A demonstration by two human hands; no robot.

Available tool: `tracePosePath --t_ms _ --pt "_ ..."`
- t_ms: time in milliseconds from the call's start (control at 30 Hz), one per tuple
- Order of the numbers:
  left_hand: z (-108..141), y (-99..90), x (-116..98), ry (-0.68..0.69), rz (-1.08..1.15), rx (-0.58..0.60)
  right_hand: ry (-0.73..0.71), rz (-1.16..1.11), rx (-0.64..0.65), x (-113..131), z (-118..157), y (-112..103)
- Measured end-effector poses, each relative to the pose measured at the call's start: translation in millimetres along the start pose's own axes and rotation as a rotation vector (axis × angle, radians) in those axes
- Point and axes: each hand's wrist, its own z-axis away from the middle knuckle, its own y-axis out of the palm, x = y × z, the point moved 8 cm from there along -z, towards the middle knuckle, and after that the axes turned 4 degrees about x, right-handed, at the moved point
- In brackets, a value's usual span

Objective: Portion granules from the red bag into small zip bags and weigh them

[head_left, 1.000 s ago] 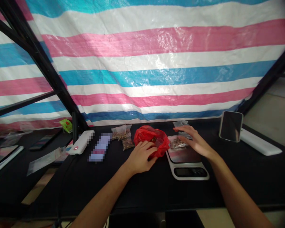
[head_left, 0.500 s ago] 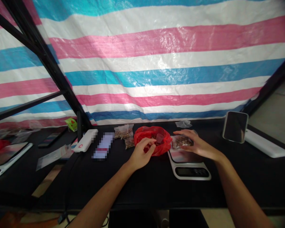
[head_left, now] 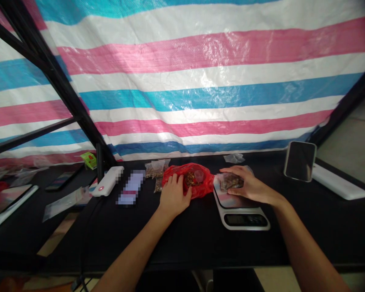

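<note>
My left hand (head_left: 174,196) grips the left side of an open red plastic bag (head_left: 204,190), fingers over its edge and thumb at its front. Inside the bag lie small brown dried pieces (head_left: 189,178) and a small clear plastic cup (head_left: 198,175). My right hand (head_left: 251,184) is closed around a clear plastic bag (head_left: 232,181) filled with brown pieces, thumb in front and fingers behind. It holds this bag at the top of a white kitchen scale (head_left: 246,228), whose display faces me.
Small filled bags (head_left: 153,168) lie left of the red bag, beside a blurred phone (head_left: 130,188) and a white device (head_left: 108,181). An empty clear bag (head_left: 234,158) lies behind the scale. A phone on a stand (head_left: 300,161) is at right; another scale (head_left: 12,205) is at far left.
My left hand has shifted left from above the bag's opening to its left side, and the bag is spread wider, showing its contents. My right hand's fingers have closed on the clear bag.
</note>
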Motion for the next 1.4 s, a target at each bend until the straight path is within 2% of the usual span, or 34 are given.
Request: tracePosePath --t_ms 133,233,333,500,567,733,900,1033,1167,1267,1400 --pt "5 4.3 -2 -0.097 -0.023 -0.032 0.010 -0.001 0.003 -1 -2 1" --pt "5 1.1 -4 -0.063 0.047 -0.136 -0.003 -0.033 0.004 2 -3 1" --pt "4 -8.7 -5 0.016 0.177 -0.242 0.007 -0.166 0.030 8 -2 -3" --pt "1 -25.1 1 0.070 0.267 -0.329 -0.033 -0.352 -0.109 29 2 -25" --pt "0 -26.7 4 0.078 0.272 -0.332 -0.072 -0.400 -0.136 44 -3 -25" --pt "0 -26.7 11 0.053 0.291 -0.347 -0.160 -0.309 0.021 85 -38 12" --pt "-1 -25.3 10 0.077 0.296 -0.329 -0.309 0.054 0.067 108 -66 39" --pt "-2 -24.2 9 0.096 0.298 -0.314 -0.297 0.161 0.090 108 -73 48" --pt "-2 -24.5 9 0.102 0.320 -0.314 -0.268 0.033 0.049 105 -69 45" --pt "-1 -25.2 10 0.103 0.337 -0.321 -0.242 -0.126 -0.020 100 -57 32" --pt "-1 -26.1 10 0.099 0.350 -0.318 -0.136 -0.210 -0.156 79 -30 -1"
